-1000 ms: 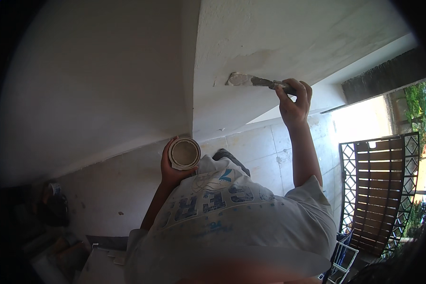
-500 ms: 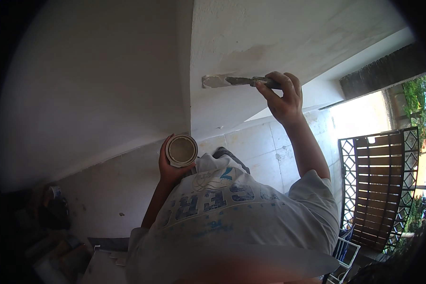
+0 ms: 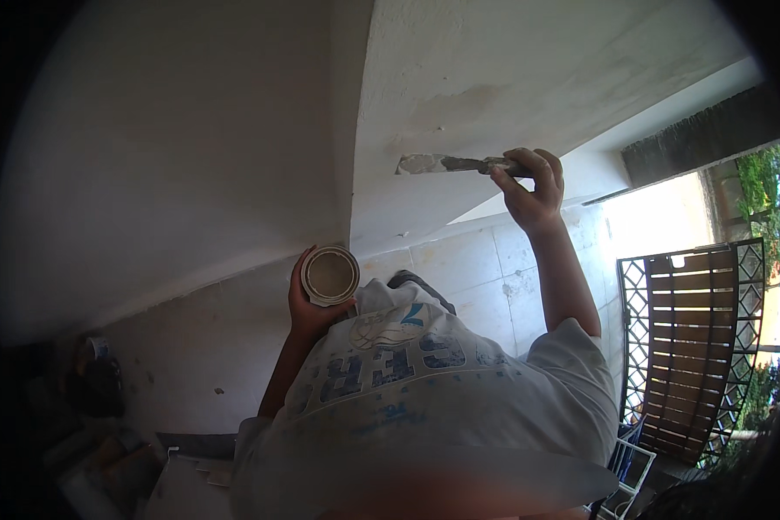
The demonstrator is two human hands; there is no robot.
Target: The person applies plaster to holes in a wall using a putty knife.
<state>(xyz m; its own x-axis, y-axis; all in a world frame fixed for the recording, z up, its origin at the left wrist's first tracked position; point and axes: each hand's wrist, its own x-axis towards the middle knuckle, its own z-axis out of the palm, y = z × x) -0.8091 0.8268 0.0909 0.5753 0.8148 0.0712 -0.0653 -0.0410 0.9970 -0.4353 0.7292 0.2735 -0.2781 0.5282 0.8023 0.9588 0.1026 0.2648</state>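
Note:
My right hand [image 3: 536, 189] is raised at the wall, fingers closed round the handle of a putty knife [image 3: 446, 164]. Its blade points left and carries pale smears. Behind the blade is the white wall [image 3: 494, 52], which has a damp-looking patch above the knife; whether blade and wall touch I cannot tell. Lower down, near the wall's corner, my left hand [image 3: 303, 299] is wrapped round a round tin [image 3: 330, 275]. The tin's open top faces up and shows a beige inside.
A shaded wall face [image 3: 191, 147] fills the left side and meets the other at a vertical corner. Pale floor tiles [image 3: 468, 260] lie below. At right stands a wood-slatted metal gate [image 3: 689, 338], with a white metal frame [image 3: 637, 472] near it. Dark clutter [image 3: 95, 381] sits at lower left.
My right hand has moved right and slightly down with the putty knife, its blade now farther from the corner. My left hand and the tin have barely moved.

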